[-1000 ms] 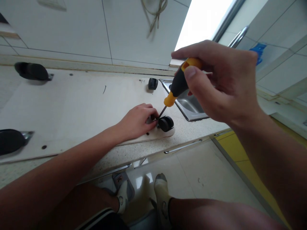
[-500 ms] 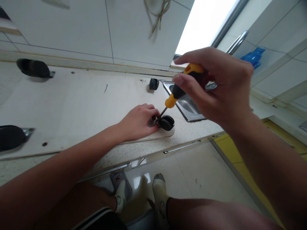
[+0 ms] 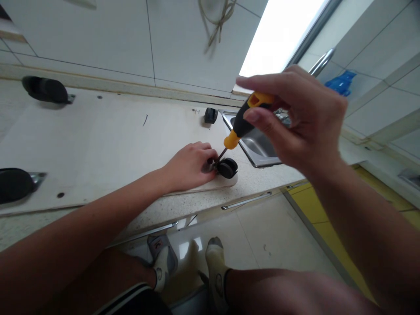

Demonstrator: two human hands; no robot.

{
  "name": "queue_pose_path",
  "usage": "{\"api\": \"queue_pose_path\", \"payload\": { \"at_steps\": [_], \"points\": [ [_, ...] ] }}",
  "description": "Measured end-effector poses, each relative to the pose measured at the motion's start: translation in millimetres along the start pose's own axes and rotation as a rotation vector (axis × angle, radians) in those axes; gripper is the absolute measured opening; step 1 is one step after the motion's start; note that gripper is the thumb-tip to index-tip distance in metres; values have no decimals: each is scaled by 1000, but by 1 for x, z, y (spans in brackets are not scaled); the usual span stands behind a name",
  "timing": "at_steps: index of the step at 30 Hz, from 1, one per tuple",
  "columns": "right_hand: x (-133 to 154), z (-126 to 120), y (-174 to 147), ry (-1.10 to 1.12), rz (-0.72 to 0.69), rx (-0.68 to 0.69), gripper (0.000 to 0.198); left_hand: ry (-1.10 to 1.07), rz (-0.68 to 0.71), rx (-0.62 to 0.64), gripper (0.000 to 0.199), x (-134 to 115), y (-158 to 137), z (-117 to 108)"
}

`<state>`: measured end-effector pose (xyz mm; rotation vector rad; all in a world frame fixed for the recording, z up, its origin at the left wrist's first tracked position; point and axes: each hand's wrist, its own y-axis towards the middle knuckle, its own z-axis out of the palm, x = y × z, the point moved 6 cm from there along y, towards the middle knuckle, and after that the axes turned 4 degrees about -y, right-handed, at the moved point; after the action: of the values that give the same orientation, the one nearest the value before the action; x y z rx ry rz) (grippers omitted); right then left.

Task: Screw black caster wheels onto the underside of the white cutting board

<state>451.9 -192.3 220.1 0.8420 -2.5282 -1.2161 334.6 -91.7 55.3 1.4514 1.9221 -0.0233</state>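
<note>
Your right hand grasps the yellow-and-black screwdriver, slanted, tip beside the round black plastic caster on the long white board; your left hand curls at the caster's base, grip unclear.

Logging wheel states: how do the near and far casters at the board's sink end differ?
- The near caster has the left hand and the screwdriver at its base; no hand or tool touches the far caster.
- The near caster shows a rounded wheel face; the far caster looks boxier.
- The near caster appears larger than the far caster.

Shared: both are black.
</note>
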Motion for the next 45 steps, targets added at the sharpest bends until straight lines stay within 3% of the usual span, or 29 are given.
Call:
{"api": "queue_pose_path", "payload": {
  "at_steps": [1,2,5,6,7,10,12,15,17,19,20,22,25,26,30,32,35,37,40,45],
  "points": [
    [2,-6,-1,-56,14,-132,23,-11,2,-1,13,0,0,0],
    [3,-6,-1,-99,50,-133,22,-20,6,0,12,-1,0,-1],
    [10,13,0,-177,82,205,38,-14,6,2,11,-1,0,-1],
    [13,15,-1,-151,77,249,39,-10,3,4,11,-1,0,-1],
    [16,14,0,-112,44,215,40,-9,1,3,11,-1,0,-1],
    [17,-6,-2,-162,37,-137,21,-14,5,-8,12,0,-1,0],
    [6,-2,-3,-216,118,-63,26,-10,6,-12,14,1,0,0],
    [-12,13,-7,-10,188,176,38,16,1,-5,18,1,0,1],
    [-20,12,-11,114,184,69,40,27,0,0,20,1,0,1],
    [-22,1,-14,51,144,-187,26,19,0,-1,21,1,0,1],
    [-19,-2,-15,-13,122,-239,19,9,1,-2,21,1,0,0],
    [-9,0,-12,-67,71,-155,22,-5,6,-2,19,1,0,0],
    [7,12,-7,7,76,164,43,-4,5,3,12,0,0,0],
    [12,13,-6,10,73,193,47,-3,5,1,11,0,0,0],
    [14,2,-5,-177,74,-104,20,-23,10,-16,10,-1,-1,-2],
    [5,6,-4,-183,109,-49,24,-15,4,-9,12,-1,-1,-1],
    [-3,16,-3,21,146,204,39,21,-1,6,15,0,0,0],
    [-4,11,-3,23,179,153,35,22,3,2,16,0,0,0],
    [2,-2,-3,-175,171,-31,18,-16,16,-14,16,1,0,0],
    [10,10,-2,-66,84,216,41,-18,16,-6,15,0,-1,0]
  ]
}}
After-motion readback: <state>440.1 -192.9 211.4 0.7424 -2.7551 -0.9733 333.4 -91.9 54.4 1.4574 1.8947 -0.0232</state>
